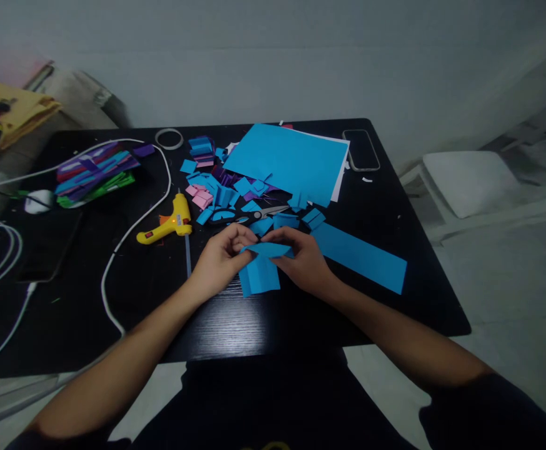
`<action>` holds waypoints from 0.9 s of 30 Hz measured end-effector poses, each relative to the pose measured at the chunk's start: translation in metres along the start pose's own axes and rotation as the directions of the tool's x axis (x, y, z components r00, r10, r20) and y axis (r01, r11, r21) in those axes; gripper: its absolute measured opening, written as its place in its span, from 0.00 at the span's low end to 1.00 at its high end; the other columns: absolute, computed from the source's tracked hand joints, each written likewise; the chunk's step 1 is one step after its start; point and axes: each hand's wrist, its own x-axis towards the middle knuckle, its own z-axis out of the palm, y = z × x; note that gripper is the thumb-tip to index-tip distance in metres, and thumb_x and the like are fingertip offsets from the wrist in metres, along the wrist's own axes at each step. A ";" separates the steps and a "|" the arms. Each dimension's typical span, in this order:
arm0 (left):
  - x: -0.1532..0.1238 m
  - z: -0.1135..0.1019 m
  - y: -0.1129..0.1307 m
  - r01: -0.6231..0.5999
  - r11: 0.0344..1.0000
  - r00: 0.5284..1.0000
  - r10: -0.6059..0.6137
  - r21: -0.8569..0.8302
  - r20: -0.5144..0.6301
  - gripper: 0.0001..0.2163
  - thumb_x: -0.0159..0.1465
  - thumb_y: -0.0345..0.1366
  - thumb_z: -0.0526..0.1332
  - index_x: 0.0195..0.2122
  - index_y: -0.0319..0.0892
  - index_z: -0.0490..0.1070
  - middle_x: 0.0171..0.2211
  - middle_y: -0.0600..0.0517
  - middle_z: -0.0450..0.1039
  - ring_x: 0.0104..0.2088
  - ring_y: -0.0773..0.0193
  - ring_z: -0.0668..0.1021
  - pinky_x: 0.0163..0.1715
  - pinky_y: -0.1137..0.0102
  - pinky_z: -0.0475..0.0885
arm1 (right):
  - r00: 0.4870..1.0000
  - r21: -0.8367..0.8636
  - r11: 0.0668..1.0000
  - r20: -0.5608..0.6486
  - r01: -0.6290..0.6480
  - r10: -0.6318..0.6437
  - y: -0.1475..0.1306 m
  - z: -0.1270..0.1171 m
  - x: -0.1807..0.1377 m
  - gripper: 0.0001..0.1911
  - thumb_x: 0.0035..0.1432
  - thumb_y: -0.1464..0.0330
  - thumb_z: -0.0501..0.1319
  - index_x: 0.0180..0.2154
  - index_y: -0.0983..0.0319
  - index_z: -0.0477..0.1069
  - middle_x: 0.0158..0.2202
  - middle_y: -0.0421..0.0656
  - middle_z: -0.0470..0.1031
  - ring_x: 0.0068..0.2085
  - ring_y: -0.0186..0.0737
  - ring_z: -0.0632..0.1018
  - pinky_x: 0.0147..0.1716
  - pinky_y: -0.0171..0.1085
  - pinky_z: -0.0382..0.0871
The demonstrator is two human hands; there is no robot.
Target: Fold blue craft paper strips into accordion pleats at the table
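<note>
Both hands meet over the near middle of the black table [90,312]. My left hand [219,259] and my right hand [303,259] pinch a folded piece of blue paper [260,272] between them, fingers closed on its upper edge. Its creased lower part hangs toward me. Just beyond the hands lie black-handled scissors [249,217] among several small blue, pink and purple paper squares [217,190]. A long blue paper strip [360,256] lies flat to the right of my right hand.
A yellow glue gun [167,225] with a white cable [127,231] lies left of the hands. A large blue sheet [289,159], a phone [360,150], a tape ring [168,138] and a stack of coloured paper [95,172] sit farther back. A second phone [48,244] lies at the left.
</note>
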 end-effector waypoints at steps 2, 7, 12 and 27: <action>0.000 0.000 -0.001 0.013 1.000 1.000 -0.013 -0.024 -0.002 0.10 0.57 0.31 0.70 0.38 0.40 0.73 0.28 0.55 0.72 0.27 0.69 0.73 0.28 0.76 0.67 | 0.999 0.035 0.999 0.007 0.036 -0.036 0.002 0.000 0.001 0.08 0.55 0.69 0.69 0.39 0.60 0.78 0.39 0.43 0.83 0.41 0.42 0.82 0.43 0.41 0.76; 0.002 0.001 -0.002 0.024 0.997 1.000 -0.025 -0.073 -0.010 0.11 0.55 0.30 0.71 0.38 0.39 0.73 0.28 0.56 0.73 0.27 0.70 0.73 0.29 0.76 0.68 | 1.000 0.071 0.997 0.007 0.006 -0.006 0.004 0.000 0.000 0.10 0.54 0.69 0.69 0.40 0.59 0.77 0.39 0.43 0.83 0.42 0.43 0.83 0.43 0.41 0.78; 0.002 0.003 -0.003 0.032 0.997 0.999 -0.035 -0.074 -0.041 0.11 0.56 0.33 0.72 0.35 0.40 0.71 0.24 0.59 0.66 0.24 0.73 0.69 0.27 0.77 0.65 | 0.993 0.079 0.991 0.041 -0.111 0.108 0.003 0.005 -0.002 0.10 0.55 0.67 0.69 0.40 0.60 0.75 0.37 0.42 0.82 0.37 0.41 0.82 0.39 0.40 0.77; 0.003 0.007 -0.004 0.071 0.994 0.996 -0.076 -0.085 -0.055 0.10 0.52 0.29 0.69 0.35 0.39 0.71 0.25 0.58 0.72 0.24 0.72 0.72 0.26 0.77 0.64 | 0.997 -0.044 0.999 -0.074 -0.032 0.029 0.008 0.008 -0.001 0.08 0.53 0.69 0.67 0.38 0.60 0.79 0.37 0.43 0.83 0.40 0.44 0.82 0.41 0.40 0.74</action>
